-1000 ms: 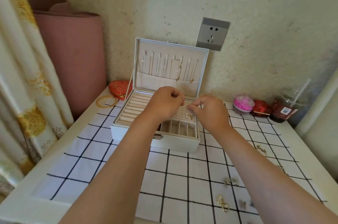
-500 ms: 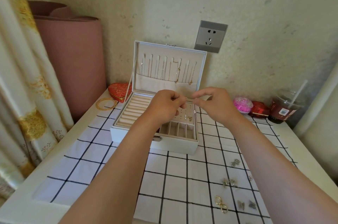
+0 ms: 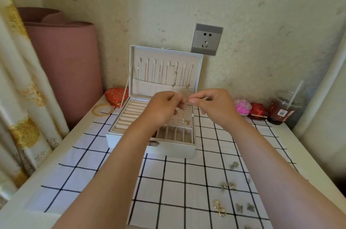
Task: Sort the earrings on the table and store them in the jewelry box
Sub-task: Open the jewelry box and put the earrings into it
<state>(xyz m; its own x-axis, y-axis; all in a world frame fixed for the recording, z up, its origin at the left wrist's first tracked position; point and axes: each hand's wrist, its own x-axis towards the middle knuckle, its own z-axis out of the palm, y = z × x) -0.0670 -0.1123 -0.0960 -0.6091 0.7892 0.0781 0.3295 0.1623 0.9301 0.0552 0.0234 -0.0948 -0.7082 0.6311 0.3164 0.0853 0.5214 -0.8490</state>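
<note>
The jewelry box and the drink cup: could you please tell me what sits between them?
In the head view, a pink sequinned ball and a small red box sit side by side between the jewelry box and the drink cup.

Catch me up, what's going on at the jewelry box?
A person's left hand and right hand meet above the open jewelry box, fingertips pinching a small item hidden between them, probably an earring. A few earrings sit on the box's stud panel; more loose earrings lie on the checked cloth at right.
</note>
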